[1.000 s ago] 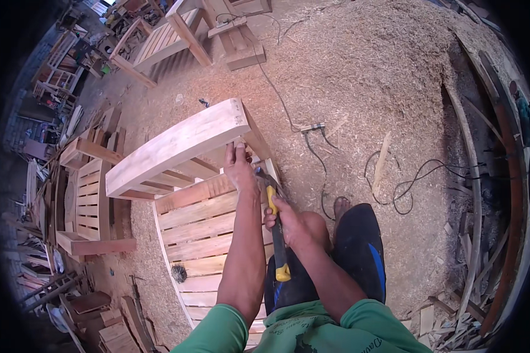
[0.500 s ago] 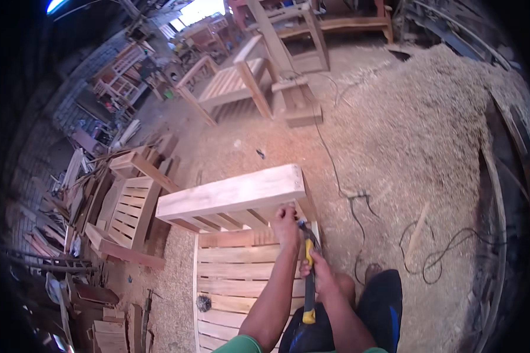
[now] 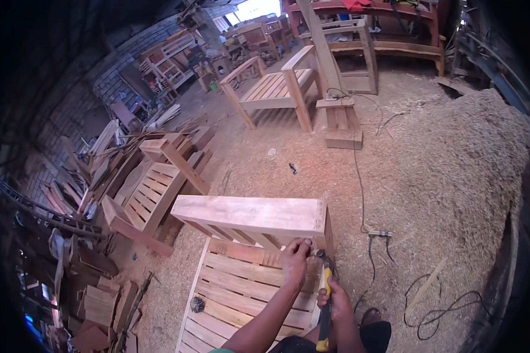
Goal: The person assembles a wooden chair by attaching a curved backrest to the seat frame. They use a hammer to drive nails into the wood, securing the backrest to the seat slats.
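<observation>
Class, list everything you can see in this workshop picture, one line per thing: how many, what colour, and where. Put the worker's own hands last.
Slatted chair frame: one, pale wood, on the floor under the hands.
Broad top rail: one, pale wood, on the frame's far end.
Hammer: one, yellow and black handle, in the right hand.
Finished slatted chair: one, light wood, far centre.
Slatted panel: one, light wood, on the left.
Scrap wood pile: many pieces, brown, left edge.
Sawdust heap: one, tan, right side.
Black cables: several, over the sawdust, lower right.
Left hand: one, fingers against the rail's underside.
Right hand: one, closed on the hammer handle.
</observation>
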`<state>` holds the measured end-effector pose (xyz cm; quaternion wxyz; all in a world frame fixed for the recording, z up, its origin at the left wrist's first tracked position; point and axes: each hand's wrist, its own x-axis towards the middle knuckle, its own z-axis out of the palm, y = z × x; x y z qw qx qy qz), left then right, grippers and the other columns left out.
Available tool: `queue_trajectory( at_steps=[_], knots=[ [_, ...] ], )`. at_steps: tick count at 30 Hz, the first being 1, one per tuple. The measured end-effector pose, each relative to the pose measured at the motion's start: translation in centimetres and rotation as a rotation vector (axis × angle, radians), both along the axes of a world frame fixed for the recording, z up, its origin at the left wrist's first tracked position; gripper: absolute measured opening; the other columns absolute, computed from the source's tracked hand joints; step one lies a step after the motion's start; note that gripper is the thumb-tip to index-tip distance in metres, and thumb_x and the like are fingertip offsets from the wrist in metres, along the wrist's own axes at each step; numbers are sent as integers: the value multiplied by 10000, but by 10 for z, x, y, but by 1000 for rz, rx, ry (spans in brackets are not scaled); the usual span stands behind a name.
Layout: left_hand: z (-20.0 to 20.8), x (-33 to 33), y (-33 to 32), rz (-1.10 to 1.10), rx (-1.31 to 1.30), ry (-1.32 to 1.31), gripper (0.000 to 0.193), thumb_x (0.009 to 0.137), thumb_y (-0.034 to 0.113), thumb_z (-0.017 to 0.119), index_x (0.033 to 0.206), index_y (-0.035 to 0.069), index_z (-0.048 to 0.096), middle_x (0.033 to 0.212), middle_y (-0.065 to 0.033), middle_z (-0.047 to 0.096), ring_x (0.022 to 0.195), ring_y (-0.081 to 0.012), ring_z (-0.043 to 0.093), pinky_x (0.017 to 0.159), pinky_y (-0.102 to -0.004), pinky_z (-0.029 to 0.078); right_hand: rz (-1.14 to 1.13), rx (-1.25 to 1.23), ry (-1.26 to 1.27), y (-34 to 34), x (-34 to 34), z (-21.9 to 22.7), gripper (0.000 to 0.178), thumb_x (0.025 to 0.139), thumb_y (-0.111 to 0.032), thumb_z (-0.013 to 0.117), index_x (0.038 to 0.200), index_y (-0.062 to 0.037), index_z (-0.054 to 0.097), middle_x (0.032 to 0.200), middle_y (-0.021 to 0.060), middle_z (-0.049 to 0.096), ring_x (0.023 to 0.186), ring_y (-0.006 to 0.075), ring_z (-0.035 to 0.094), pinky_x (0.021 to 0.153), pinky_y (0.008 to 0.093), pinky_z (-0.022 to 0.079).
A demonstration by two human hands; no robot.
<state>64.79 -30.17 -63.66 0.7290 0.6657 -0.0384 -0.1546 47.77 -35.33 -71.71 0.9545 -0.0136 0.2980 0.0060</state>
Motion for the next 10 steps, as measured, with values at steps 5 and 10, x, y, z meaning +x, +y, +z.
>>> queue_trajectory(
  at_steps=[5, 10],
  knots=[
    [-1, -1, 7, 10, 171, 10, 176, 1048, 167, 750, 1031, -7, 775, 860, -19, 726, 792, -100, 666, 745, -282, 566, 121, 199, 51, -25, -9, 10, 240, 1078, -353, 702, 1176, -227, 522, 796, 32, 573, 605, 129, 541, 524, 268, 461],
    [36, -21, 29, -29, 505, 72, 154, 1025, 144, 728, 1088, 12, 775, 805, -51, 713, 739, -122, 661, 683, -304, 548, 183, 294, 93, -98, -73, 54, 246, 1079, -364, 692, 1180, -183, 560, 801, 54, 591, 619, 180, 590, 537, 309, 513]
  ],
)
